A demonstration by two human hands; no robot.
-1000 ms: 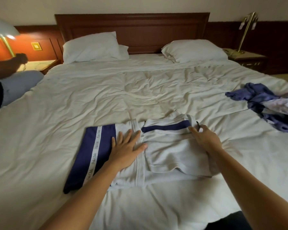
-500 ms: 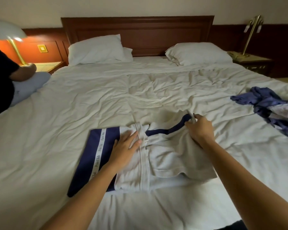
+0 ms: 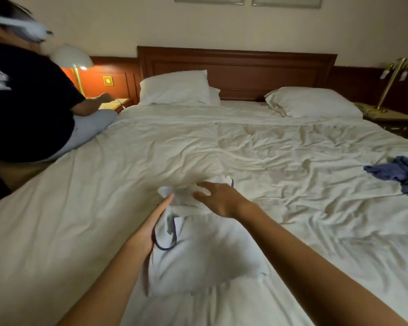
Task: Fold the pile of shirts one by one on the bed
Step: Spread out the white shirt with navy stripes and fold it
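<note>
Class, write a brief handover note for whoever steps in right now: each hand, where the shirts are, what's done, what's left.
Left hand: open, fingers straight along the left edge of the white shirt.
Right hand: open, fingers spread over its far end.
Done: shirt lies mid-bed, partly folded, bunched at the top.
Left: flatten and finish this fold, then take the blue pile at the right edge of the bed.

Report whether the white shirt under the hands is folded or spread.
Folded: the white shirt is a compact layered bundle, right hand flat on its far end, left hand along its side.
</note>
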